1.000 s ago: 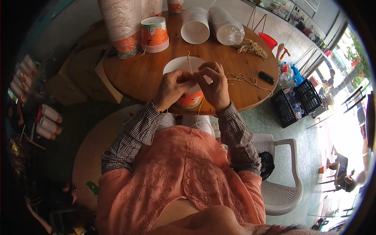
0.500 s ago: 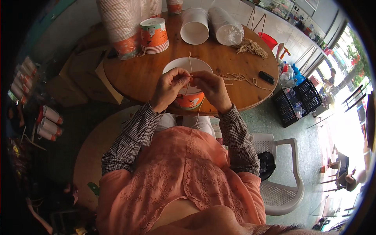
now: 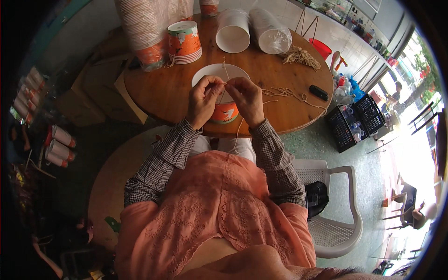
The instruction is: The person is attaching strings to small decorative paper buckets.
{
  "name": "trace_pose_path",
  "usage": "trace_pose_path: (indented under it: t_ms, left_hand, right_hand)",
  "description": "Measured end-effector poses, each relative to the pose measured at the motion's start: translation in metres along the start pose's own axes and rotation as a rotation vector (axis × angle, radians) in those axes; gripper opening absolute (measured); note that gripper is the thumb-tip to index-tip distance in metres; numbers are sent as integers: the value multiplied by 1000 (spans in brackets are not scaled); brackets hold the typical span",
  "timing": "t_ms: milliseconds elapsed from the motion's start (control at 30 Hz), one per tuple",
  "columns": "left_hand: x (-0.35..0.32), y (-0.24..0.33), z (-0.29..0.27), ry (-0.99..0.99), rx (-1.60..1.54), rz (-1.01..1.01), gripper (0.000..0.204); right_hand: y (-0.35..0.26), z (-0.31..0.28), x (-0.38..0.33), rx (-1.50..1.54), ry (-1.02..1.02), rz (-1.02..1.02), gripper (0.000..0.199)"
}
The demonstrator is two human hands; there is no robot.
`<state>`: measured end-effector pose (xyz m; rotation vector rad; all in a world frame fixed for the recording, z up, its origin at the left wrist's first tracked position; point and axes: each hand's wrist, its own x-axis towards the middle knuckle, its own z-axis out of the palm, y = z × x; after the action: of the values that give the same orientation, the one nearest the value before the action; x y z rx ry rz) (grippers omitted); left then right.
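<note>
An orange-and-white paper tub (image 3: 224,115) stands at the near edge of the round wooden table (image 3: 158,91). Over its open mouth, my left hand (image 3: 203,98) and my right hand (image 3: 247,99) meet with thumbs and forefingers pinched on a thin cord (image 3: 224,64). One end of the cord sticks up past the tub's far rim, and a tail dangles below my right hand toward my lap. Fingers cover the spot where they grip it, so any knot there is hidden.
Stacked paper tubs (image 3: 185,44) and a tall wrapped stack (image 3: 140,32) stand at the far left. Two wrapped white stacks (image 3: 232,38) lie at the back beside a cord bundle (image 3: 301,58). Loose cord (image 3: 291,93) and a black object (image 3: 318,92) lie rightward.
My right hand has turned more upright and moved slightly left, its fingertips rising a little. Both hands still pinch the cord. The tub sits slightly further left and higher in view.
</note>
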<state>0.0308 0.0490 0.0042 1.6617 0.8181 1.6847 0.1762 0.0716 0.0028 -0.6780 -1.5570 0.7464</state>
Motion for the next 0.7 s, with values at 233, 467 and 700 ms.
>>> trace_pose_path:
  t_ms: [233, 467, 700]
  left_hand:
    - [8, -7, -3, 41, -8, -39, 10]
    - [13, -6, -9, -12, 50, -110, 11]
    - [8, -7, -8, 43, 266, 48, 11]
  right_hand:
    - [6, 8, 0, -130, 42, -58, 6]
    - [13, 11, -1, -69, 101, -192, 7]
    - [17, 11, -1, -3, 96, -175, 6]
